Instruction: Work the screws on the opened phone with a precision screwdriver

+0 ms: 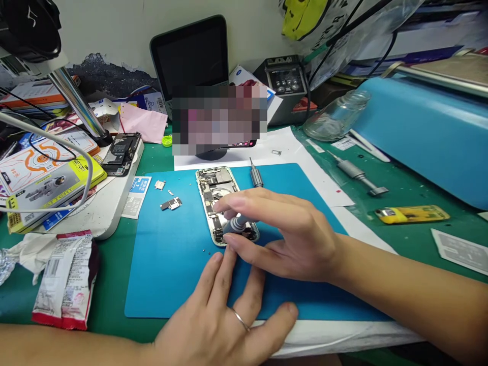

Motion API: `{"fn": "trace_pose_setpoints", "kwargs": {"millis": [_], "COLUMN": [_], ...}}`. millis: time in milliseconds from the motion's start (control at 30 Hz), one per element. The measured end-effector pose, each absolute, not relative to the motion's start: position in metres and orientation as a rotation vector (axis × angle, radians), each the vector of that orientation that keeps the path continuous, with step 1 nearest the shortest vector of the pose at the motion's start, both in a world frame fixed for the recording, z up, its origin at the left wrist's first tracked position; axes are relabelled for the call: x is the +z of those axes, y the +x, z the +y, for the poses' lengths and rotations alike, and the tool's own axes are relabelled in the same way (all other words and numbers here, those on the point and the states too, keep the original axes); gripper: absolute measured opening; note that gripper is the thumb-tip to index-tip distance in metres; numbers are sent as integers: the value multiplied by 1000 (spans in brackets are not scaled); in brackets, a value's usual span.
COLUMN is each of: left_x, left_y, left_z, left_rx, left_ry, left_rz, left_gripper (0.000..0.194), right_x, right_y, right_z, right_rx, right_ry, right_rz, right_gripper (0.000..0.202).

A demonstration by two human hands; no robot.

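Observation:
An opened smartphone (pixel 209 195) lies on the blue mat (pixel 163 284), its inner parts and boards exposed. My right hand (pixel 297 239) is closed on a grey screwdriver (pixel 237 223), held between thumb and fingers over the phone's lower end. The driver's tip is hidden. My left hand (pixel 217 310) rests palm down on the mat, fingers spread, with two fingertips at the phone's bottom edge. Left of the phone lie a small metal bracket (pixel 159 185) and a small black-and-silver part (pixel 171 204). Tiny specks, perhaps screws, sit near the phone's lower left.
A second screwdriver (pixel 256 174) lies beyond the phone, and another (pixel 358 175) at the right. Farther back stand a dark screen (pixel 190 56) and a glass jar (pixel 337 117). At left are another opened phone (pixel 121 154), a battery box (pixel 53 190) and a snack wrapper (pixel 68 279).

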State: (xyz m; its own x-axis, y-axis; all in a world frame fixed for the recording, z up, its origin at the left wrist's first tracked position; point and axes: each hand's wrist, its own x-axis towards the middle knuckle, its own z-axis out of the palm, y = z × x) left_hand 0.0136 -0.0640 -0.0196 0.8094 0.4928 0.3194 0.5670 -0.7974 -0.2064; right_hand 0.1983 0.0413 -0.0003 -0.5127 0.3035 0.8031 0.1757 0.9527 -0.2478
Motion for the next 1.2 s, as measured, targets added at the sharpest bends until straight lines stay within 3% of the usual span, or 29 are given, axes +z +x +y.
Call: {"fn": "trace_pose_setpoints", "kwargs": {"millis": [833,1200], "left_x": [-19,-16], "left_y": [13,13], "left_z": [-66,-66], "left_rx": [-333,-333], "left_ry": [-2718,-2731], "left_rz": [-802,-810], "left_gripper": [45,43], "right_x": [-13,-7], "right_y": [206,204], "right_z": [37,37], "right_rx": [265,346], "right_ry": [-382,-447], "right_rz": [-2052,-2024], "right_gripper": [79,80]}}
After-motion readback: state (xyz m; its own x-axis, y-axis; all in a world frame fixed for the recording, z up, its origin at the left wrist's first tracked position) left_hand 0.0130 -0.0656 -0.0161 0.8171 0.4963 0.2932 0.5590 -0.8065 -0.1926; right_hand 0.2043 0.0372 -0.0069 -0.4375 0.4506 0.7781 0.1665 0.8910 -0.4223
